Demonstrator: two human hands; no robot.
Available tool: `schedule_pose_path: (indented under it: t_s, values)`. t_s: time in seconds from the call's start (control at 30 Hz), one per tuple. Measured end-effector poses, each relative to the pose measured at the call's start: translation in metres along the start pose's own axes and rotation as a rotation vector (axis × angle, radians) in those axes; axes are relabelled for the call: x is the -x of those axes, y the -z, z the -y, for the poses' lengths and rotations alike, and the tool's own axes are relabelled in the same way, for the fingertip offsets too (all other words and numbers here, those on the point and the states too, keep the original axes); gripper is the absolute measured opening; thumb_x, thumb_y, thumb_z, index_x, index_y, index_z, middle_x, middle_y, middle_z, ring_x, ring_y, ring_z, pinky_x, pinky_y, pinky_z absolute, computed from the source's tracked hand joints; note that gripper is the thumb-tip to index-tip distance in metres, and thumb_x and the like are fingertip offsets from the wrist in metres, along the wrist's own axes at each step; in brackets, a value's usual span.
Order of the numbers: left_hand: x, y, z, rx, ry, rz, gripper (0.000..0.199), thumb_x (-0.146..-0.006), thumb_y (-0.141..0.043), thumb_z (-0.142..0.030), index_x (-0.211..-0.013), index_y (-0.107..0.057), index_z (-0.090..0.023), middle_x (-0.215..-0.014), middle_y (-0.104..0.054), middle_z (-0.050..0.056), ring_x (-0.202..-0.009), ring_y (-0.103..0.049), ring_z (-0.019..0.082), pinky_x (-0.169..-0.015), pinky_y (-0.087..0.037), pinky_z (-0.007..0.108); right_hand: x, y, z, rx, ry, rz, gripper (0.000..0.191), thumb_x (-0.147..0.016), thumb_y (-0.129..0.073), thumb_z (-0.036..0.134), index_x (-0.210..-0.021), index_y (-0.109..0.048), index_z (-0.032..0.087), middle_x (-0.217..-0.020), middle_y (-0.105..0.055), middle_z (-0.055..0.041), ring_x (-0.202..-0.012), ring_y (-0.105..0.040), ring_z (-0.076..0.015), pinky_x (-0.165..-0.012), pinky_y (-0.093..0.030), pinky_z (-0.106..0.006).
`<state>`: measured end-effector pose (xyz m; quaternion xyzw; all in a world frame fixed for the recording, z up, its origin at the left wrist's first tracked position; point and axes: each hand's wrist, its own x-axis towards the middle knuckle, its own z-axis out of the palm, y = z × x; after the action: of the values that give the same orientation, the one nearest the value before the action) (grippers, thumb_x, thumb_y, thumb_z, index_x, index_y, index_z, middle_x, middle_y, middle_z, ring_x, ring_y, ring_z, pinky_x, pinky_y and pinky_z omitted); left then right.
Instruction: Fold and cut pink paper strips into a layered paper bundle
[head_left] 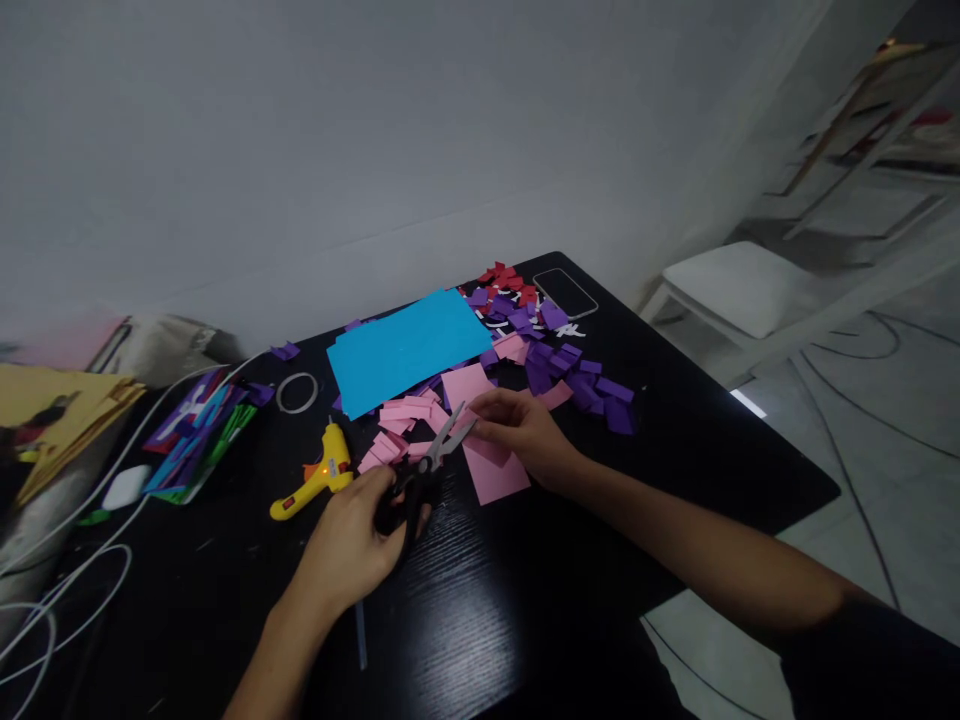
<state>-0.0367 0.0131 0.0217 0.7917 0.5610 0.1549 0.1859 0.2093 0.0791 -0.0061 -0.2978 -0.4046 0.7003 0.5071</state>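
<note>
My left hand (352, 535) is wrapped round the handles of black-handled scissors (446, 437). Their blades are slightly apart and point toward my right hand (525, 432). The thumb and fingers of that hand pinch a small piece of pink paper, mostly hidden by the fingertips, right beside the blade tips. Beneath it, a long pink paper strip (501, 480) lies on the black table. Folded pink paper pieces (409, 412) are heaped just behind the scissors. Left of them rests a yellow glue gun (324, 475) with a small lit light.
Blue paper sheets (409, 350) lie near the wall. Folded purple pieces (592, 385) and red pieces (506, 278) crowd the right back. A tape-like ring (297, 393), coloured papers (202, 435) and white cables (90, 570) are at left. A white stool (739, 285) stands beyond the table (720, 460).
</note>
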Motion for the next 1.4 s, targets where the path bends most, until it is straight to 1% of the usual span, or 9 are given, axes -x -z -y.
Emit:
schedule_pose_path:
  t_s: [0.2, 0.43, 0.67, 0.9, 0.97, 1.07, 1.13, 1.27, 1.4]
  values:
    - [0.0009, 0.0012, 0.0056, -0.018, -0.015, 0.031, 0.028, -0.090, -0.063, -0.039, -0.075, -0.045, -0.023, -0.074, -0.059, 0.000, -0.064, -0.056, 0.018, -0.060, -0.039, 0.029, 0.0003, 0.0018, 0.0041, 0.029, -0.012, 0.010, 0.029, -0.071, -0.091, 0.031, -0.093, -0.075, 0.024, -0.092, -0.080, 0.0000, -0.086, -0.077, -0.0172, -0.086, -0.063, -0.033]
    - [0.0015, 0.0035, 0.0030, -0.008, -0.008, 0.041, 0.028, -0.091, -0.063, -0.038, -0.075, -0.046, -0.022, -0.073, -0.058, 0.000, -0.063, -0.055, 0.018, -0.061, -0.038, 0.029, 0.0005, 0.0016, 0.0079, 0.076, -0.019, 0.004, 0.028, -0.071, -0.091, 0.031, -0.093, -0.075, 0.023, -0.091, -0.080, -0.0011, -0.084, -0.077, -0.0173, -0.082, -0.064, -0.032]
    - [0.0010, 0.0044, -0.0002, -0.003, -0.002, 0.050, 0.026, -0.090, -0.062, -0.037, -0.074, -0.048, -0.022, -0.073, -0.061, 0.001, -0.064, -0.057, 0.019, -0.061, -0.039, 0.029, -0.0001, -0.0001, 0.0077, 0.050, -0.032, -0.015, 0.029, -0.068, -0.093, 0.031, -0.089, -0.075, 0.022, -0.088, -0.079, -0.0007, -0.079, -0.076, -0.0162, -0.074, -0.063, -0.029]
    - [-0.0004, 0.0027, 0.0004, 0.018, 0.013, 0.069, 0.027, -0.091, -0.062, -0.037, -0.073, -0.049, -0.022, -0.071, -0.062, 0.001, -0.062, -0.057, 0.018, -0.059, -0.038, 0.028, -0.0003, -0.0009, 0.0075, 0.069, -0.024, -0.035, 0.032, -0.067, -0.093, 0.034, -0.089, -0.075, 0.020, -0.085, -0.080, -0.0025, -0.077, -0.077, -0.0174, -0.059, -0.057, -0.023]
    - [-0.0004, 0.0023, 0.0009, 0.027, 0.025, 0.081, 0.029, -0.093, -0.061, -0.039, -0.072, -0.049, -0.022, -0.070, -0.061, 0.000, -0.060, -0.056, 0.017, -0.058, -0.037, 0.028, -0.0003, -0.0010, 0.0069, 0.083, -0.022, -0.040, 0.031, -0.068, -0.093, 0.034, -0.089, -0.075, 0.021, -0.085, -0.079, -0.0027, -0.075, -0.076, -0.0168, -0.053, -0.053, -0.020]
    - [-0.0004, 0.0023, 0.0009, 0.038, 0.055, 0.108, 0.027, -0.093, -0.059, -0.038, -0.073, -0.051, -0.022, -0.071, -0.063, 0.001, -0.061, -0.058, 0.018, -0.059, -0.037, 0.029, -0.0001, -0.0010, 0.0056, 0.104, -0.021, -0.046, 0.030, -0.069, -0.091, 0.036, -0.089, -0.074, 0.021, -0.084, -0.079, -0.0029, -0.070, -0.074, -0.0161, -0.042, -0.043, -0.018]
    - [-0.0006, 0.0028, 0.0003, 0.043, 0.070, 0.126, 0.025, -0.093, -0.058, -0.037, -0.074, -0.053, -0.022, -0.072, -0.064, 0.002, -0.064, -0.060, 0.019, -0.061, -0.038, 0.029, 0.0001, -0.0008, 0.0048, 0.111, -0.020, -0.047, 0.032, -0.070, -0.091, 0.038, -0.089, -0.073, 0.021, -0.085, -0.078, -0.0028, -0.070, -0.074, -0.0159, -0.041, -0.042, -0.018]
    - [-0.0010, 0.0038, -0.0009, 0.060, 0.083, 0.148, 0.025, -0.093, -0.055, -0.037, -0.074, -0.055, -0.021, -0.071, -0.065, 0.003, -0.064, -0.060, 0.020, -0.061, -0.039, 0.030, 0.0005, -0.0013, 0.0050, 0.120, -0.016, -0.051, 0.036, -0.068, -0.092, 0.042, -0.090, -0.073, 0.021, -0.086, -0.078, -0.0029, -0.072, -0.073, -0.0151, -0.045, -0.046, -0.018]
    - [-0.0007, 0.0040, -0.0008, 0.054, 0.092, 0.150, 0.026, -0.094, -0.054, -0.038, -0.074, -0.055, -0.021, -0.071, -0.065, 0.004, -0.063, -0.061, 0.021, -0.061, -0.039, 0.030, 0.0009, -0.0032, 0.0067, 0.119, -0.027, -0.072, 0.035, -0.067, -0.093, 0.041, -0.088, -0.074, 0.020, -0.084, -0.078, -0.0031, -0.067, -0.071, -0.0139, -0.042, -0.042, -0.018]
